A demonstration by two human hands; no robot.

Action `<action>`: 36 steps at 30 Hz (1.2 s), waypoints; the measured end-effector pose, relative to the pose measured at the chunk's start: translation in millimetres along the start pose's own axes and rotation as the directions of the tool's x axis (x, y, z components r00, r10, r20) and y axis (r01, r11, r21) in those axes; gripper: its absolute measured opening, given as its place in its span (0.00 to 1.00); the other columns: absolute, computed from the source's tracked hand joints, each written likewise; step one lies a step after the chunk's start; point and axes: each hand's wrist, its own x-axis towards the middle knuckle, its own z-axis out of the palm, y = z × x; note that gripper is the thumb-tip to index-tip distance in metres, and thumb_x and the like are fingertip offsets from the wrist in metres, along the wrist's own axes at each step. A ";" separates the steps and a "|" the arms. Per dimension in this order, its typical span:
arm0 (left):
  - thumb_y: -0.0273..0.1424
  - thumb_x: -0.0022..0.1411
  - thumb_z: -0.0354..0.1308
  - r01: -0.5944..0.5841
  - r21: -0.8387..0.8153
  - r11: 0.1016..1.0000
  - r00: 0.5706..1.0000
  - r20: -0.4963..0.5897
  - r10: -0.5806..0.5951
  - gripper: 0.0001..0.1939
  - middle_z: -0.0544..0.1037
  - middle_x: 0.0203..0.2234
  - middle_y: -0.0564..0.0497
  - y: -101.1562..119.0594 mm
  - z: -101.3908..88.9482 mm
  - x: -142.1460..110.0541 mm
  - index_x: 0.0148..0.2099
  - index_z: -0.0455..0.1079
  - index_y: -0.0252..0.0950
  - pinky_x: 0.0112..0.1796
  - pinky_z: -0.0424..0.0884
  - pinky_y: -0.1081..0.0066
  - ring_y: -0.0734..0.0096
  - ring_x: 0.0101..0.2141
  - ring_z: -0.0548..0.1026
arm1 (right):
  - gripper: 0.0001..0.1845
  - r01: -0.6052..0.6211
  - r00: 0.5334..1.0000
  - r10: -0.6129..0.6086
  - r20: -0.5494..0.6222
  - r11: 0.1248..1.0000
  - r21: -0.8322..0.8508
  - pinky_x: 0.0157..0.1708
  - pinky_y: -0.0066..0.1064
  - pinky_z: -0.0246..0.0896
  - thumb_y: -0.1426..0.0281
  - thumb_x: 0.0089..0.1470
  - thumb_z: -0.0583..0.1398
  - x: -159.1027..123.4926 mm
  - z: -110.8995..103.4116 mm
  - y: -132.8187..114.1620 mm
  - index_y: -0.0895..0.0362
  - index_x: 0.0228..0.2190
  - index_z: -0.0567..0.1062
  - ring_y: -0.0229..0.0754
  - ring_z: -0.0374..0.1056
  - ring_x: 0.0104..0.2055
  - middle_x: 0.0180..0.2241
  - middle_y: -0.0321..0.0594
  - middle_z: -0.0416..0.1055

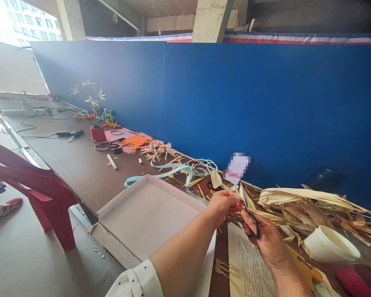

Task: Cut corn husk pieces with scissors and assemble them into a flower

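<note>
My left hand [224,205] is closed in a pinch on a small pale piece, seemingly corn husk, mostly hidden by the fingers. In my right hand [267,237] is a pair of black-handled scissors [254,226], its handles around my fingers. The blades point up and away from me, right beside the left fingertips. Just beyond the hands lies a curled corn husk [216,180] amid scraps. Dried corn husks [297,198] are heaped to the right. Below my hands rests a printed sheet [245,260].
An open white box lid [154,206] lies left of my forearm. Light blue ribbon [188,173] loops behind it. A white paper cup [330,245] tilts at right. Farther left are another pair of scissors [116,149] and a red chair [46,194]. A blue partition [235,103] stands behind the table.
</note>
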 end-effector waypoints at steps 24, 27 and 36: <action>0.25 0.47 0.62 0.029 0.034 0.999 0.999 -0.038 -0.028 0.07 0.71 0.18 0.52 1.2 -0.8 1.6 0.26 0.66 0.30 0.30 0.70 0.75 0.79 0.21 0.71 | 0.17 0.014 1.000 -0.014 0.002 0.999 -0.031 0.19 0.26 0.40 0.54 0.49 0.61 0.7 -0.1 -0.6 0.55 0.26 0.72 0.32 0.46 0.20 0.17 0.30 0.56; 0.23 0.48 0.61 0.021 0.035 0.999 0.999 -0.042 -0.019 0.05 0.70 0.18 0.52 0.7 -1.4 1.9 0.26 0.66 0.30 0.30 0.71 0.75 0.80 0.21 0.70 | 0.16 0.021 1.000 -0.021 -0.002 0.999 -0.035 0.18 0.25 0.41 0.54 0.49 0.61 1.9 -0.8 1.0 0.54 0.30 0.73 0.32 0.47 0.20 0.17 0.30 0.56; 0.30 0.48 0.64 -0.005 0.141 0.990 0.997 -0.072 0.015 0.09 0.75 0.25 0.50 -4.2 -10.0 11.4 0.28 0.69 0.30 0.28 0.68 0.77 0.79 0.22 0.72 | 0.16 -0.016 1.000 0.016 -0.005 1.000 0.008 0.17 0.24 0.39 0.54 0.49 0.60 -0.9 -1.9 -3.5 0.54 0.30 0.73 0.31 0.45 0.19 0.19 0.30 0.57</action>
